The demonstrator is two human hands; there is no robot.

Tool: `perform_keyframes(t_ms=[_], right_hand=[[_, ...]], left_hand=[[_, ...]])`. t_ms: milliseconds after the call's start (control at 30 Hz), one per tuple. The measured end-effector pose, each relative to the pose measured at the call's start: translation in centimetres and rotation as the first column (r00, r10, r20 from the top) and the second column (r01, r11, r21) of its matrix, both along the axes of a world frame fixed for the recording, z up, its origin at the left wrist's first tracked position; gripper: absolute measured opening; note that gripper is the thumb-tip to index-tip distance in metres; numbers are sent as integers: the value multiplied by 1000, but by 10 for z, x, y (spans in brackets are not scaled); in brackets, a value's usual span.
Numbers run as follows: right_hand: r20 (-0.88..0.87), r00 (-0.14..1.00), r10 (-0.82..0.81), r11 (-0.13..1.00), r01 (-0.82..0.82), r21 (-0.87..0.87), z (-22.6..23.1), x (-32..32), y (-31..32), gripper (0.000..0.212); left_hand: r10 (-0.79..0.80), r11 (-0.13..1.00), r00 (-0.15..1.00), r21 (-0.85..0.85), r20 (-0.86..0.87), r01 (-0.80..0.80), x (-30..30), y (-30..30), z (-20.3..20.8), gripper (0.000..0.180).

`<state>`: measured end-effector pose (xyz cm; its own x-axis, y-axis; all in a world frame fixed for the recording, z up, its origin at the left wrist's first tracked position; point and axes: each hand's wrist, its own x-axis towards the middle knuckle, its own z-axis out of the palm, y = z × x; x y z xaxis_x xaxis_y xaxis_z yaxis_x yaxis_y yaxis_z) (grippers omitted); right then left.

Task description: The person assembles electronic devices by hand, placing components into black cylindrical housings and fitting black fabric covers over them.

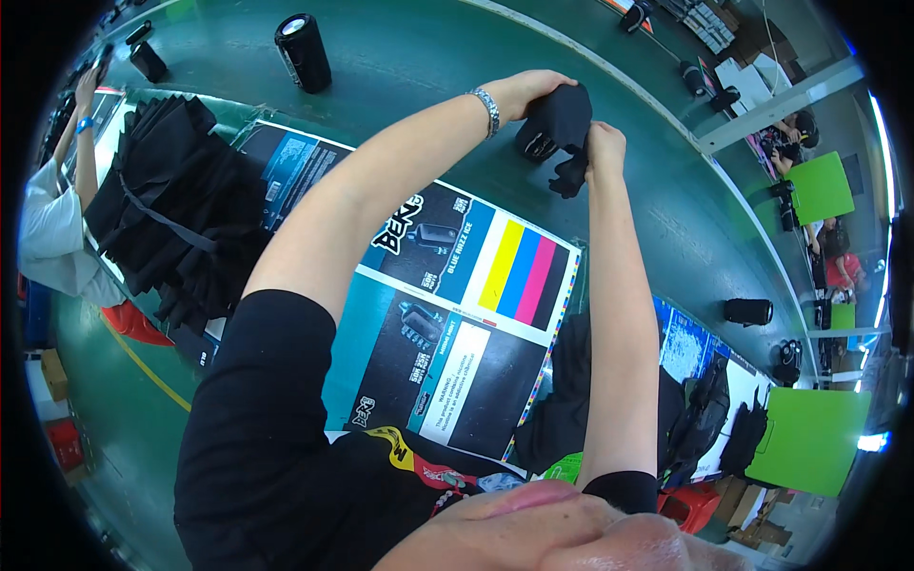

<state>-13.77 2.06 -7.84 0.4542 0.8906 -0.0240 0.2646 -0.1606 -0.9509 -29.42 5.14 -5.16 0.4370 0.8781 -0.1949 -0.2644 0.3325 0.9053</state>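
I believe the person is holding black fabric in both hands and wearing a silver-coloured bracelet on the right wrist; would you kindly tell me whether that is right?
Not quite: the silver-coloured bracelet is on the wrist of the left hand, not the right hand, as the head view shows. Both hands do hold the black fabric.

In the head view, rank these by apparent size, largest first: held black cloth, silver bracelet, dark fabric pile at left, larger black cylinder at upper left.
1. Dark fabric pile
2. Held black cloth and larger black cylinder: too alike to rank
3. Silver bracelet
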Motion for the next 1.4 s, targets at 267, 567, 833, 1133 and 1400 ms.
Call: perform_keyframes(t_ms=[267,567,833,1133,1400], right_hand=[[73,976,205,976,-199,-84,-2,18,-8,19],[513,810,283,922,-82,-379,-22,39,-12,24],[541,808,233,939,-43,-340,-22,32,-16,29],[614,786,67,984,49,-170,2,32,-45,22],[-672,694,258,957,-277,81,32,6,-79,73]], left_hand=[[218,966,857,226,-467,-123,8,35,-56,29],[493,761,305,574,-815,302,27,37,-100,43],[762,554,371,831,-531,50,18,26,-98,45],[634,290,555,831,-538,474,15,-41,16,78],[197,902,980,383,43,-198,-17,-86,14,49]])
